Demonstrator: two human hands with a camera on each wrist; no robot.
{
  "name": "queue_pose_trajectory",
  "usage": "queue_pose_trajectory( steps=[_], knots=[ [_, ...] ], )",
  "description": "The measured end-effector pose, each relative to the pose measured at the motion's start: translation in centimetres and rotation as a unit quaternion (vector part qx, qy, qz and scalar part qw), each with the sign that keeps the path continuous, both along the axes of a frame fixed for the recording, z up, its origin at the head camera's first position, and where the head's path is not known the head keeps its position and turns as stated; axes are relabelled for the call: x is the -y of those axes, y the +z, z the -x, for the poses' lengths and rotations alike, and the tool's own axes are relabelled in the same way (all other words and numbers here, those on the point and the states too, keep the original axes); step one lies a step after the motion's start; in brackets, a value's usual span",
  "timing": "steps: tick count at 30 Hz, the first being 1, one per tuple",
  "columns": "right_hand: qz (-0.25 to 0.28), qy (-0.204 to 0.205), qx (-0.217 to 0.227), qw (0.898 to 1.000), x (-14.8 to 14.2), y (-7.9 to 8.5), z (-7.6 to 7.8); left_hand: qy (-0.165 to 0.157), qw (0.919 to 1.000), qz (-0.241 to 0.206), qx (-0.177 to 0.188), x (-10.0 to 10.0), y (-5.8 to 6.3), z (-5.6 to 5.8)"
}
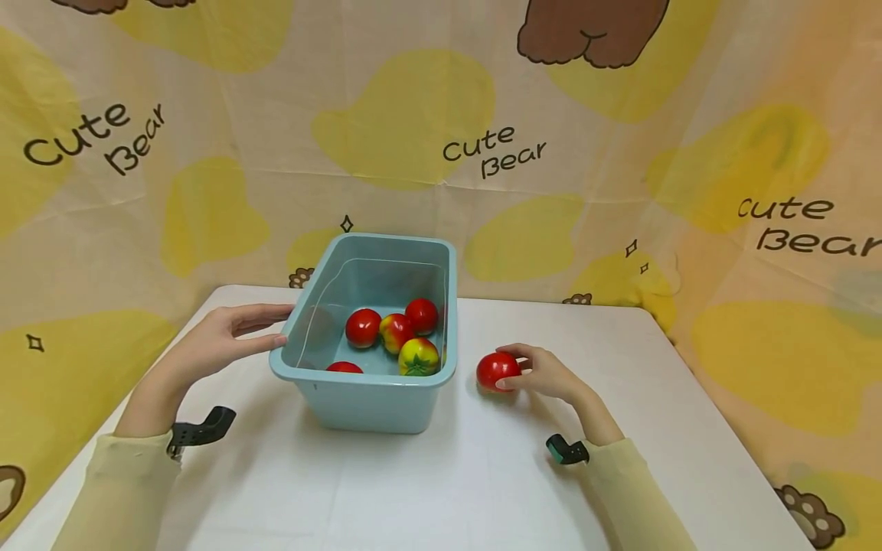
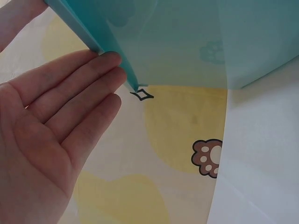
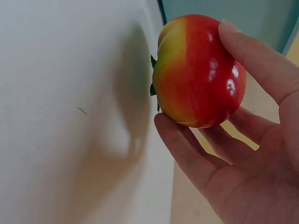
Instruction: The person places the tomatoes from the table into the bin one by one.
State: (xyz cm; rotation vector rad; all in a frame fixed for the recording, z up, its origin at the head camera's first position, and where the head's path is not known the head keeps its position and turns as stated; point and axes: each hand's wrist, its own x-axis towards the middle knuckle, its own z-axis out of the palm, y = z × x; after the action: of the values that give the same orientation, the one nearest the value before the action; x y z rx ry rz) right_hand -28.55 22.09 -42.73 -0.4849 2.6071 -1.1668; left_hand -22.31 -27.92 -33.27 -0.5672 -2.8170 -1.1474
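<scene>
My right hand (image 1: 549, 373) pinches a red tomato (image 1: 498, 372) between thumb and fingers, to the right of the bin. In the right wrist view the tomato (image 3: 201, 70) shows a yellow-green side with green leaves facing the white tabletop, close over it. My left hand (image 1: 223, 340) has its fingers straight, with the fingertips at the left rim of the light blue plastic bin (image 1: 372, 402). Inside the bin lie several tomatoes: red ones such as the tomato (image 1: 363, 328), and one yellow-green tomato (image 1: 418, 357) with its leaves up. The near wall partly hides another red tomato (image 1: 344, 367).
The bin stands on a white table (image 1: 276, 490), toward its back edge. Behind the table hangs a cream and yellow cloth (image 1: 406, 115) printed with lettering and bear paws. Black straps with small devices sit at the left wrist (image 1: 203, 428) and right wrist (image 1: 568, 450).
</scene>
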Motion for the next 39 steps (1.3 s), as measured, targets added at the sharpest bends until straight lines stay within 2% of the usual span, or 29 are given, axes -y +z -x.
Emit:
queue_pose_trajectory(
  steps=[9, 18, 27, 34, 39],
  knots=[
    [0.006, 0.000, -0.019, 1.000, -0.8, 2.9, 0.3, 0.024, 0.9997, -0.001, 0.003, 0.0, -0.3, 0.3],
    [0.002, 0.006, -0.036, 0.999, -1.2, 5.8, 1.1, -0.003, 1.0000, -0.005, -0.004, 0.2, -0.3, 0.2],
    [0.000, 0.006, -0.050, 0.999, -1.3, 8.8, 2.0, 0.004, 1.0000, 0.006, -0.004, 0.3, -0.3, 0.2],
    [-0.006, 0.004, -0.049, 0.999, -0.9, 11.0, 2.6, 0.026, 0.9997, -0.001, 0.003, 0.1, -0.3, 0.3],
    [-0.008, 0.008, -0.049, 0.999, -0.6, 12.0, 3.3, 0.012, 0.9999, -0.004, 0.006, 0.1, -0.2, 0.2]
  ],
)
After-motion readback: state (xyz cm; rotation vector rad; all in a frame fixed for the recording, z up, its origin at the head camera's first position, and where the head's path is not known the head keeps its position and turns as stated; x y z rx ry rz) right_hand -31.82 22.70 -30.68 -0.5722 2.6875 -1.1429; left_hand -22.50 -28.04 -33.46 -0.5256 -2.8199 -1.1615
